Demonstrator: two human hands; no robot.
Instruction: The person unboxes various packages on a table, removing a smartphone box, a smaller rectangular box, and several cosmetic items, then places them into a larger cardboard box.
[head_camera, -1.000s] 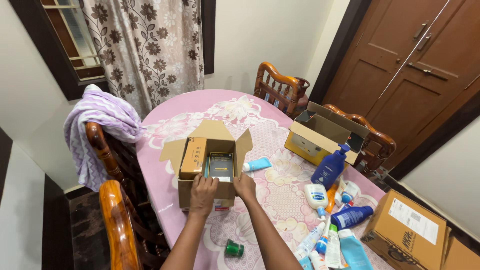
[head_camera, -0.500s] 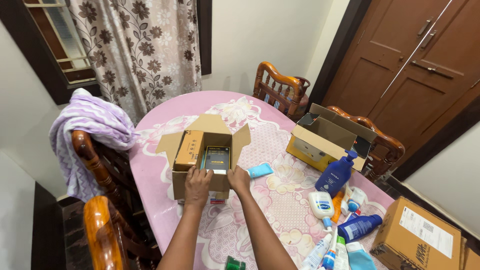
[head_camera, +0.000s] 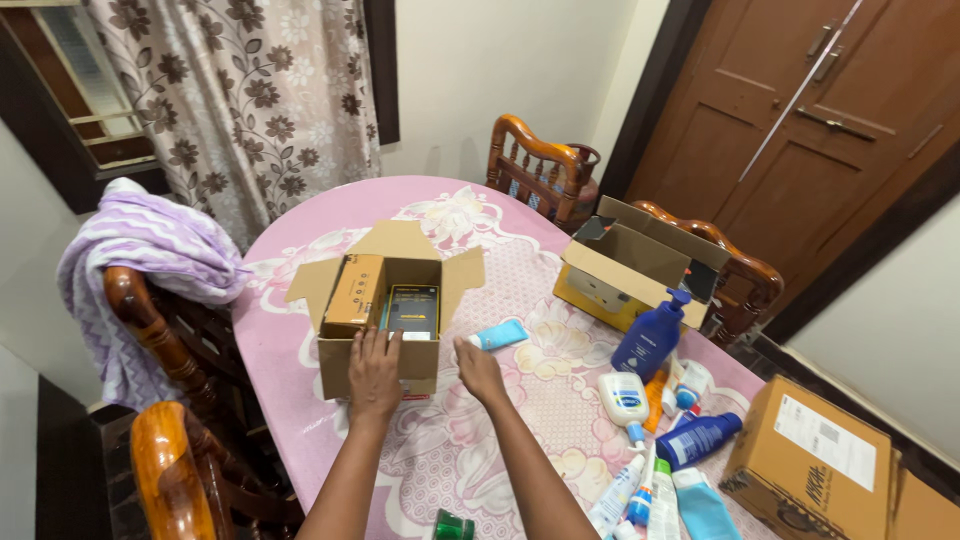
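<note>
The open cardboard box (head_camera: 385, 305) sits near the left edge of the pink floral surface (head_camera: 470, 450), flaps spread, with bare cloth in front and to its right up to a light-blue tube (head_camera: 499, 335). It holds a tan carton (head_camera: 355, 292) and a dark packet (head_camera: 411, 310). The left hand (head_camera: 375, 372) rests flat against its front wall; the right hand (head_camera: 478, 370) hovers beside it, loosely open, holding nothing.

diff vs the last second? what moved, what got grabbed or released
The right hand came off the open box and drew back to the right; it now hovers over the tablecloth near the light-blue tube, holding nothing. The left hand stays on the box's near wall. The two packs inside, the bottles and the other boxes have not shifted.
</note>
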